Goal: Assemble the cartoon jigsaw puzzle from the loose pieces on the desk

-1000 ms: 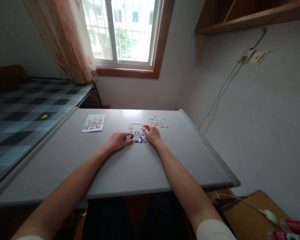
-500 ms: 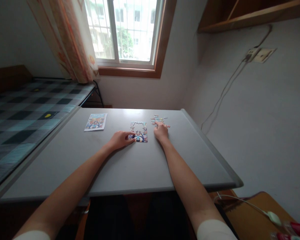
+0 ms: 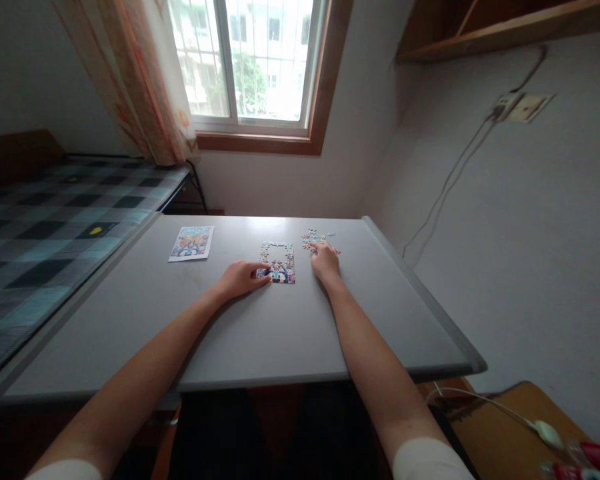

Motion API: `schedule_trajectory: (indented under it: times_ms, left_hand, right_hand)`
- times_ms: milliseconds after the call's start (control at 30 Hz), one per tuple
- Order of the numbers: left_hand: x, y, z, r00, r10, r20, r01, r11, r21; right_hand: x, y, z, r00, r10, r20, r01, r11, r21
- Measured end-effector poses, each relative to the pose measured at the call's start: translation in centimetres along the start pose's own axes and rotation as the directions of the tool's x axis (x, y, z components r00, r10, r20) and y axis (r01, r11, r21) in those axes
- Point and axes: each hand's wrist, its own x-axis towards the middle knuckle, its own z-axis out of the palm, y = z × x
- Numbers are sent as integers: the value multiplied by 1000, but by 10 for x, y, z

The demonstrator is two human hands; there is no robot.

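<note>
A partly assembled jigsaw puzzle (image 3: pixel 291 270) lies flat on the grey table, its border joined around a bare middle and its bottom filled with a blue and white picture. At its lower left edge rests my left hand (image 3: pixel 240 279), thumb and fingers apart, fingertips touching the puzzle. My right hand (image 3: pixel 325 261) is at the near side of a cluster of loose puzzle pieces (image 3: pixel 311 235). Its index finger is stretched out onto the pieces, while the other fingers are partly hidden; no held piece is visible.
A picture sheet (image 3: pixel 192 244) showing a similar blue and white design lies at the table's left. The grey table (image 3: pixel 260 340) stands between a bed with a checked cover (image 3: pixel 80 220) and the right wall. Below right, a stool-like brown surface (image 3: pixel 520 413) carries a cable and bottles.
My right hand has shifted slightly to the right among the loose pieces. The left hand stays at the puzzle's edge.
</note>
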Motion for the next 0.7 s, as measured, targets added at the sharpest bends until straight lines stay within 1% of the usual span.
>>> schedule_trajectory:
  times_ms: [100,267,500,700]
  left_hand:
    - [0,-2,1,1000,4,-4,-4,1000,0]
    - [0,-2,1,1000,7,-5,-7,1000,-3]
    - [0,-1,0,1000,2,-4,-2,1000,-12]
    - [0,-1,0,1000,4,0,-4,1000,-13]
  right_hand:
    - [3,4,-4,1000,-15,13,15,1000,0]
    - [7,11,-10,997,-29,71,27,999,28]
    - [6,11,-15,998,20,58,-21,1000,19]
    - [7,13,-11,999,10,37,-10,1000,6]
